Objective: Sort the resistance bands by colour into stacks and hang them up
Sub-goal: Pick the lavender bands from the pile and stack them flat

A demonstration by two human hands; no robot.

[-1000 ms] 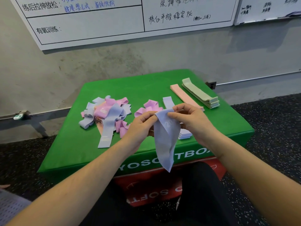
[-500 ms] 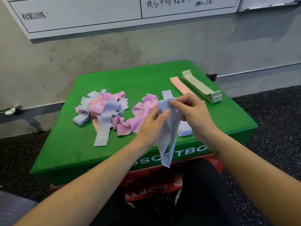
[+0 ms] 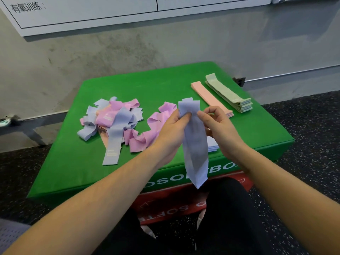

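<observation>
A lilac-blue resistance band (image 3: 196,144) hangs down in front of the green soft box (image 3: 165,83). My left hand (image 3: 172,131) pinches its upper part from the left. My right hand (image 3: 219,126) holds its right edge with fingers curled. Behind the band lies a low stack of lilac-blue bands (image 3: 213,146), mostly hidden. A loose heap of lilac-blue and pink bands (image 3: 112,118) sits on the left of the box top. More crumpled pink bands (image 3: 156,126) lie beside my left hand. A peach stack (image 3: 209,96) and a sage-green stack (image 3: 230,94) lie at the far right.
The green box sits on a red soft box (image 3: 184,205) on a dark speckled floor (image 3: 312,126). Behind is a grey concrete wall with a whiteboard (image 3: 92,11). My dark-clad legs (image 3: 220,218) are below the box's front edge.
The band has been turned and straightened so it hangs flatter and longer. Both hands shifted slightly toward its top edge. The camera tilted down a little.
</observation>
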